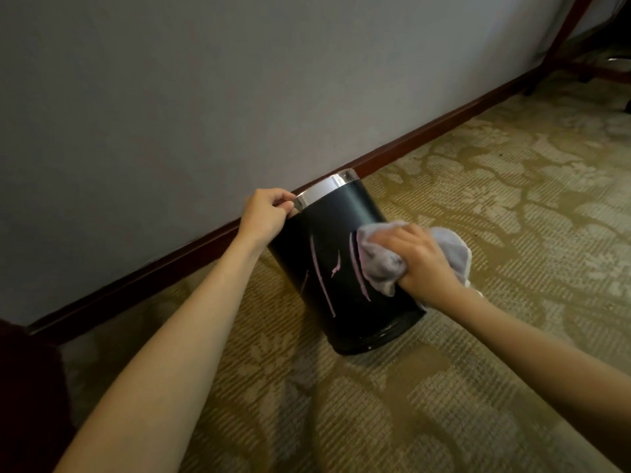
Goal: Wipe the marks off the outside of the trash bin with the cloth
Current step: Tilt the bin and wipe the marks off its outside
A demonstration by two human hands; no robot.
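Note:
A black cylindrical trash bin with a shiny silver rim stands on the carpet, tilted towards the wall. Several pink streak marks run down its near side. My left hand grips the silver rim at the bin's upper left. My right hand holds a bunched pale grey cloth and presses it against the bin's right side, beside the rightmost pink streak. Part of the cloth hangs out behind my right hand.
Patterned beige carpet covers the floor all around the bin. A grey wall with a dark red skirting board runs just behind the bin. Dark red furniture legs stand at the far upper right.

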